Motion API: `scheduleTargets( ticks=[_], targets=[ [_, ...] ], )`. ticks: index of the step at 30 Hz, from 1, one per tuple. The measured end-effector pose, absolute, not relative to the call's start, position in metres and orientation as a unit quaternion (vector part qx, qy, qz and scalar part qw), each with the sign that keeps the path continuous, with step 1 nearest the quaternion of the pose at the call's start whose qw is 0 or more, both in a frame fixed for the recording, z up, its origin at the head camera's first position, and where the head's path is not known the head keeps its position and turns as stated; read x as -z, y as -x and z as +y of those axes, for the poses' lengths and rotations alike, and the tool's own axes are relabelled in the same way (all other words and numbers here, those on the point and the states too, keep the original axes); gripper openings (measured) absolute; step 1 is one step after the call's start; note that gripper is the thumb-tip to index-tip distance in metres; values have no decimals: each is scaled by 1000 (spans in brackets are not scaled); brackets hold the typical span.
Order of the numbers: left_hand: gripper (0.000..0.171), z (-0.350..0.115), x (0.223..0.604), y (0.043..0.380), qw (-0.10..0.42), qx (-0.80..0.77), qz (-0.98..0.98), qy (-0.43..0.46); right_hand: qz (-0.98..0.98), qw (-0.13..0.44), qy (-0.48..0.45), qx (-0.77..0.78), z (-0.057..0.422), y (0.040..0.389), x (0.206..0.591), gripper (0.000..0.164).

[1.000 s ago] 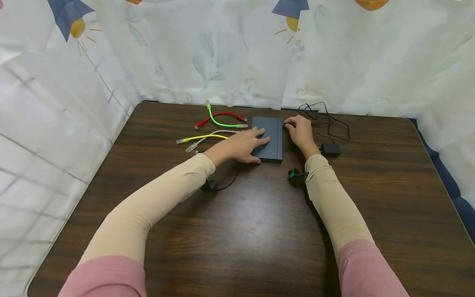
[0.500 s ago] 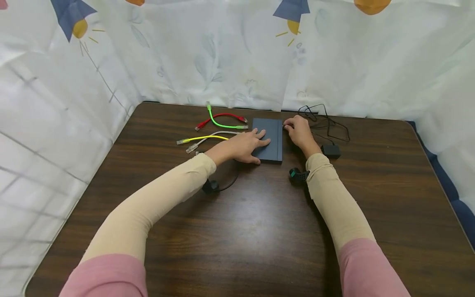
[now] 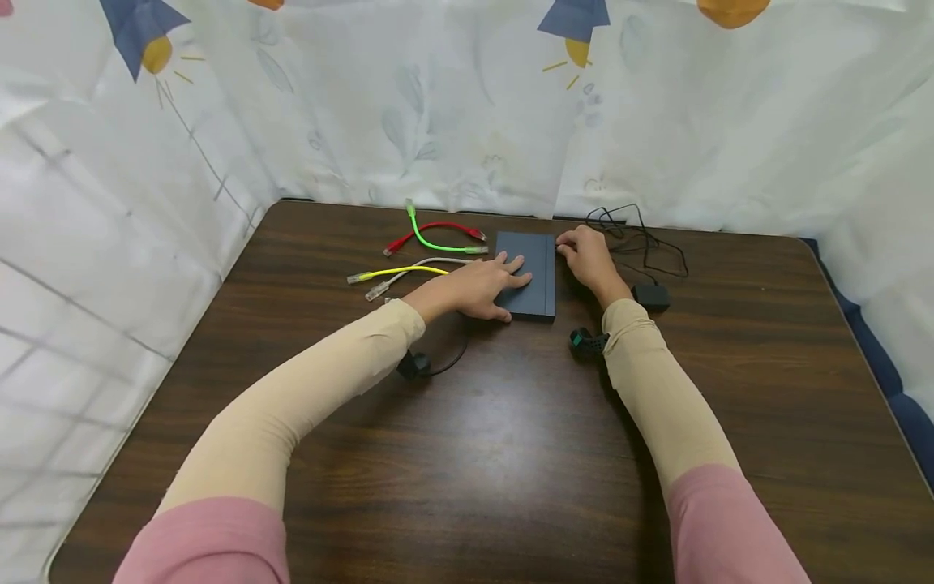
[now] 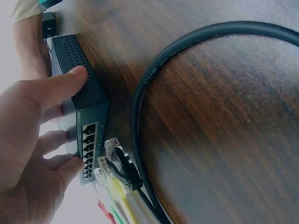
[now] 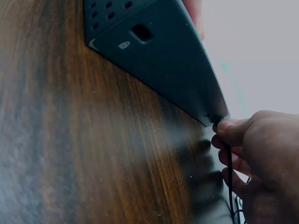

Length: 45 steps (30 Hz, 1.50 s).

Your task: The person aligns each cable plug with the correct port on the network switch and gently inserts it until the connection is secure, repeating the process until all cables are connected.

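A dark flat box (image 3: pixel 527 272) lay on the brown tabletop (image 3: pixel 511 454), near the far edge and about in the middle. The left hand (image 3: pixel 477 285) rested flat on top of the box, with its fingers straight and a little apart. The left wrist view showed more: the thumb (image 4: pixel 56 86) pressed on a side of the box full of small holes, and a row of little square plug holes (image 4: pixel 88 149) ran along the end by the fingers. Clear plugs of the yellow cable (image 3: pixel 394 271) and white cable (image 3: pixel 409 272) lay just beside those holes.

The right hand (image 3: pixel 587 258) was at the far right corner of the box. From the head view, the fingers looked curled, but what they held was hidden. The right wrist view showed it: the thumb and fingers pinched a thin black cord (image 5: pixel 229 172) right at the box's corner.

A green cable (image 3: pixel 438 243) and a red cable (image 3: pixel 438 227) lay near the far edge, left of the box. A black power block (image 3: pixel 651 296) sat to the right.
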<state>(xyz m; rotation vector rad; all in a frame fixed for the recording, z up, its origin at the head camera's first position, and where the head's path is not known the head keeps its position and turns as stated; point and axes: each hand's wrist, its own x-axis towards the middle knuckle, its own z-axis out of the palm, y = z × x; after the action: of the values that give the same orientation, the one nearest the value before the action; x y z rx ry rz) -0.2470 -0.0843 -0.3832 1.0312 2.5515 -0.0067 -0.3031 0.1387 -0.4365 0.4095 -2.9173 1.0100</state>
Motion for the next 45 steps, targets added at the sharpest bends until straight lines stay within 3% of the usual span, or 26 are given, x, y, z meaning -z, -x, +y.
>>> scheduleTargets(
  ticks=[14,45],
  targets=[
    [77,-85,385,247,191,-6,911,-366,-939,-3,-122,-322,143,299,430,23],
    [77,-84,383,249,207,-28,911,-356,-943,20,-117,-313,141,298,432,21]
  ],
)
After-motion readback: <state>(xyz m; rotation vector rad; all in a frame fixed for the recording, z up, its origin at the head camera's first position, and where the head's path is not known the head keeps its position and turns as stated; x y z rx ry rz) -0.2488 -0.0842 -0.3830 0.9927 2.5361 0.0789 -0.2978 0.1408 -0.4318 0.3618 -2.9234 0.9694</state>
